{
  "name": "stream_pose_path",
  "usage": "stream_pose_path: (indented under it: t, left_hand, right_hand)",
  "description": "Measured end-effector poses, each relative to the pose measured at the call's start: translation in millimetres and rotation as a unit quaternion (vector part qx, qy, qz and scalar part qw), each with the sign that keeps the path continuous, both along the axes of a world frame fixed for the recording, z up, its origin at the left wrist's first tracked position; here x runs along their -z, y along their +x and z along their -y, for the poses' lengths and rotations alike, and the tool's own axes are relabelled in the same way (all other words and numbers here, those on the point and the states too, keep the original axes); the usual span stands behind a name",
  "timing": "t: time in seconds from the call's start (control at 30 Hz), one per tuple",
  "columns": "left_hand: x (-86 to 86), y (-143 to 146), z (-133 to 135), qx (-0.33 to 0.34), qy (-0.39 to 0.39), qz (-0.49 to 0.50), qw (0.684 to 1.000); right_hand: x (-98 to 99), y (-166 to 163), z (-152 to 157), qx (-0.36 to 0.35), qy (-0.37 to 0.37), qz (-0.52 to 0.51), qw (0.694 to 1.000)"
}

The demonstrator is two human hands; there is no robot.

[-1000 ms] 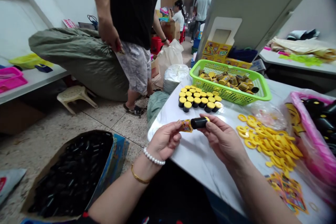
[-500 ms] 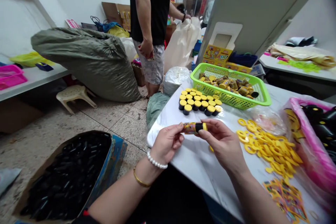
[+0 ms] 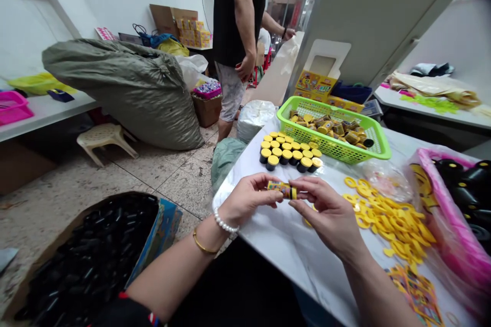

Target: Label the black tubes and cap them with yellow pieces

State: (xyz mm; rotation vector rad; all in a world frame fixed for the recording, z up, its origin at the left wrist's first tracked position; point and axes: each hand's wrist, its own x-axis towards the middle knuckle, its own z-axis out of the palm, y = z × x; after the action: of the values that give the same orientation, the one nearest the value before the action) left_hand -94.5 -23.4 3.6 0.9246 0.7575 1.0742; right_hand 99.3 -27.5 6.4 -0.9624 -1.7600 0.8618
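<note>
A small black canister [image 3: 283, 189] with a yellow end and a colourful printed label round it lies sideways between my hands, just above the table. My left hand [image 3: 247, 196] pinches its labelled end between thumb and fingers. On the yellow end, the thumb and fingertips of my right hand [image 3: 328, 209] close lightly. Beyond them, several black canisters with yellow caps [image 3: 286, 150] stand upright in a cluster. Flat yellow rings [image 3: 395, 219] lie in a loose pile right of my right hand. Printed sticker sheets [image 3: 418, 291] rest nearer the table's front, partly behind my right forearm.
A green basket [image 3: 378, 149] holds labelled canisters at the table's back. At right stands a pink plastic-lined basket [image 3: 456, 245] of black round parts. A box of black canisters [image 3: 151, 245] sits on the floor at left. A person [image 3: 240, 25] stands beside a large sack [image 3: 126, 92].
The label now covers more of the canister, and my left fingers have moved further over it. The standing person has shifted right, and the view has moved slightly.
</note>
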Motion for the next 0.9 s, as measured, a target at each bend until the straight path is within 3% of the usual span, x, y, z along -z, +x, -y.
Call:
stream_pose_path:
  t: [0.23,0.3,0.43,0.5,0.63,0.8,0.9]
  left_hand:
    - [0.7,-1,-12,0.028,0.006,0.004,1.0]
    - [0.2,0,-13,0.023,0.018,-0.001,1.0]
    - [0.4,2,-11,0.0,0.049,-0.019,0.999]
    - [2.7,2,-10,-0.007,0.05,-0.031,0.998]
    - [8.7,1,-10,-0.016,0.024,-0.05,0.998]
    - [9.6,-1,-10,0.002,0.03,-0.04,0.999]
    - [9.5,-3,-10,0.012,0.064,-0.029,0.997]
  right_hand:
    - [-1.5,3,0,0.066,0.159,0.095,0.981]
    - [2.0,1,-1,0.084,0.098,0.072,0.989]
    - [11.5,-4,-5,0.072,-0.152,0.006,0.986]
    - [13.7,-6,-6,0.056,-0.199,-0.018,0.978]
    - [11.2,-5,-6,0.026,-0.137,-0.05,0.989]
    - [10.2,-4,-1,0.055,0.015,0.046,0.997]
    - [13.9,-4,-1,0.075,-0.032,0.018,0.997]
